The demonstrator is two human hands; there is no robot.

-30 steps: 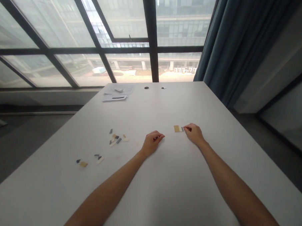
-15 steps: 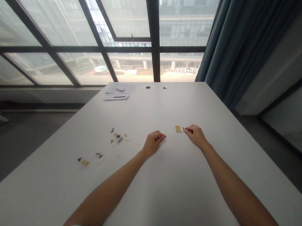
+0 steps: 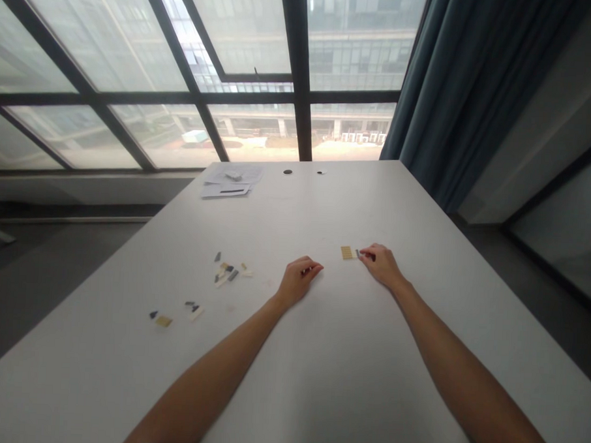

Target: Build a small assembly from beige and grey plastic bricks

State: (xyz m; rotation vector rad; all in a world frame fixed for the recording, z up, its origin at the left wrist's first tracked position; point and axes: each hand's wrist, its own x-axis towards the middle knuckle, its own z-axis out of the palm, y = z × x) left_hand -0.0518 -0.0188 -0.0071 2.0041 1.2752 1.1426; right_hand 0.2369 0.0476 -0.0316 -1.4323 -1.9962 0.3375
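Note:
My right hand (image 3: 380, 262) rests on the white table (image 3: 329, 353) with its fingers pinched on a small grey piece at the right edge of a tan studded plate (image 3: 346, 252). My left hand (image 3: 297, 278) lies curled on the table a little to the left, fingers closed; whether it holds anything is hidden. Left of it lies a cluster of several small tan, grey and white pieces (image 3: 227, 271). Further left and nearer me sit a few more small pieces (image 3: 192, 308) and a tan piece (image 3: 163, 321).
Sheets of paper (image 3: 231, 181) with a small object on them lie at the table's far edge by the window. Two dark round holes (image 3: 288, 172) mark the far middle of the table. A dark curtain (image 3: 458, 91) hangs at the right.

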